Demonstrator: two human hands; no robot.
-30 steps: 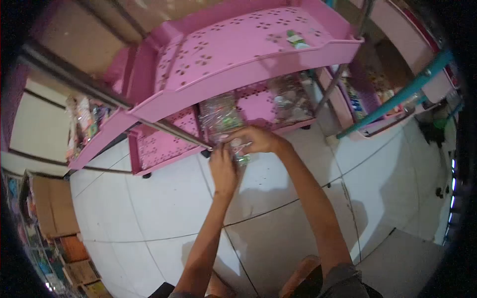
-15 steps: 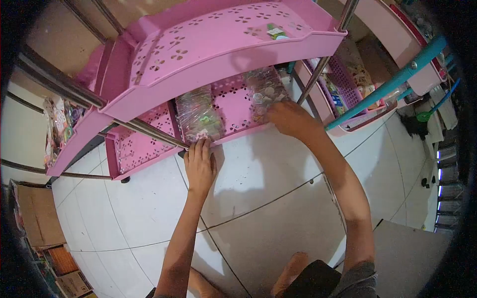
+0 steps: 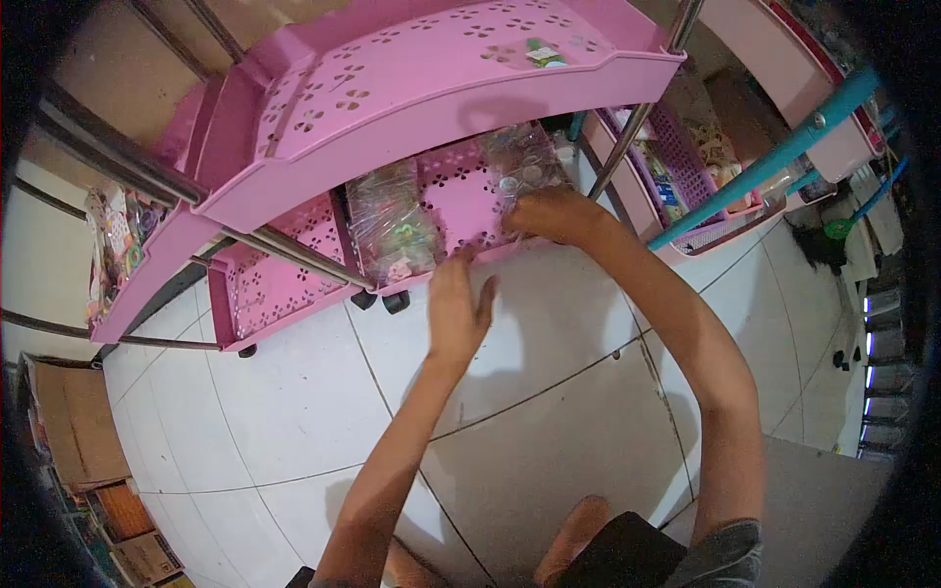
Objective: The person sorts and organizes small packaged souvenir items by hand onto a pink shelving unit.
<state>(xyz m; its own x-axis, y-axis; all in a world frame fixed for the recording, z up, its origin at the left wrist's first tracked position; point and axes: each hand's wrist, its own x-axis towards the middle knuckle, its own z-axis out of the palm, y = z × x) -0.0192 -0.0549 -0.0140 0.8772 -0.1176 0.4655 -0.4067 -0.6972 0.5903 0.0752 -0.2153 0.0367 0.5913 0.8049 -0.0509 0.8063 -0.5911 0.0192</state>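
Observation:
The lower pink tray (image 3: 459,201) has flower-shaped cut-outs and lies beneath a larger pink shelf (image 3: 421,113). My left hand (image 3: 459,309) is at the tray's front edge, thumb apart from the fingers, holding nothing. My right hand (image 3: 557,214) reaches over the tray's right part, its fingers curled at the near end of a clear plastic pack (image 3: 520,162) with round pieces inside. The fingertips are partly hidden there. On the tray's left side lie clear plastic packs (image 3: 392,216) with some green and pink contents.
A small green packet (image 3: 544,54) lies on the upper shelf. Metal poles (image 3: 622,152) support the rack. To the right stand a purple basket (image 3: 676,176) and a teal bar (image 3: 769,162). Cardboard boxes (image 3: 78,421) sit at left on the white tiled floor (image 3: 284,412).
My left hand has moved right along the tray's front edge, away from the left packs. My right hand has shifted slightly left and up over the pack with round pieces.

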